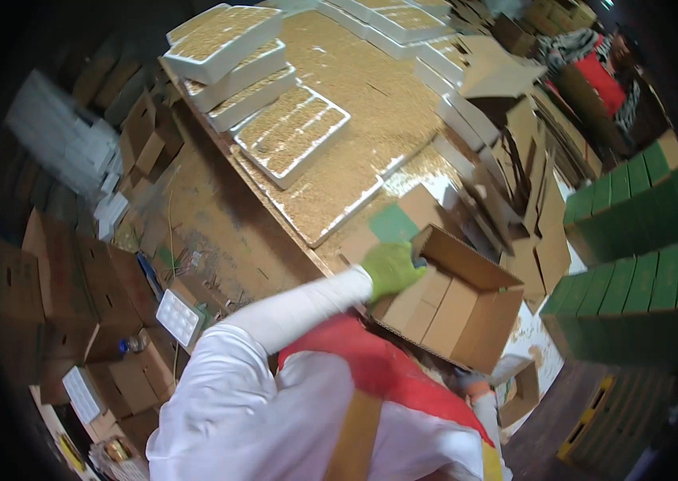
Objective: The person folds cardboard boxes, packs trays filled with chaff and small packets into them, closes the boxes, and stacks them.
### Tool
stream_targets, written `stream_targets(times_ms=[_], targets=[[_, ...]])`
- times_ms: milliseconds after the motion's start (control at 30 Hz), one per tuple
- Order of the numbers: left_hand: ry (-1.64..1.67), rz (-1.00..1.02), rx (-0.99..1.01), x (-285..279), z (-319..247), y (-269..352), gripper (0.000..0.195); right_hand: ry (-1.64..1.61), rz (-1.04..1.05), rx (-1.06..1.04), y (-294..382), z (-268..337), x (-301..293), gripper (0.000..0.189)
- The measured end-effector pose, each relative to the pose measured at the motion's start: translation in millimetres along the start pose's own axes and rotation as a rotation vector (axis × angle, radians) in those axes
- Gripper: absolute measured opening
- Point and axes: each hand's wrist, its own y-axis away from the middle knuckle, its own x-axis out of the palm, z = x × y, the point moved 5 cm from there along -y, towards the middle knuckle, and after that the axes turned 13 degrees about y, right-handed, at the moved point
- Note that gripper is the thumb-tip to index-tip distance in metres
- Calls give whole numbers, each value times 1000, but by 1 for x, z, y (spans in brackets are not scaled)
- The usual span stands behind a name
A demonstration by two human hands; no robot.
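An open, empty-looking cardboard box [444, 303] lies tilted before me at the table's near right corner. My left hand [396, 270], in a green glove, grips the box's left rim, its dark fingertips at the edge. My right hand [472, 383], in a grey and orange glove, is at the lower right edge of the box; its fingers are partly hidden. Beyond the box, flat cardboard with a green patch [394, 223] lies on the table. White foam trays [291, 135] filled with small tan grains or pellets are stacked at the table's left edge.
Loose tan material [351, 102] covers the wooden table. Flattened cardboard [534, 234] leans at the right, near stacks of green cartons [633, 288] and a yellow-edged pallet [585, 421]. Brown cartons [62, 288] stand at the left. Another person [600, 84] is at the upper right.
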Motion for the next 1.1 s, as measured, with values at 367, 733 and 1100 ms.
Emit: stream_targets(times_ms=[367,733,1100], targets=[[16,-204,101,42,26,17,52,74,339,-661,-227,414,49,52],[293,-54,-101,9,18,13,77,32,431,-341,-339,380,194,40],[201,-71,-23,10,16,3,84,-290,508,-47,-310,323,191,108]])
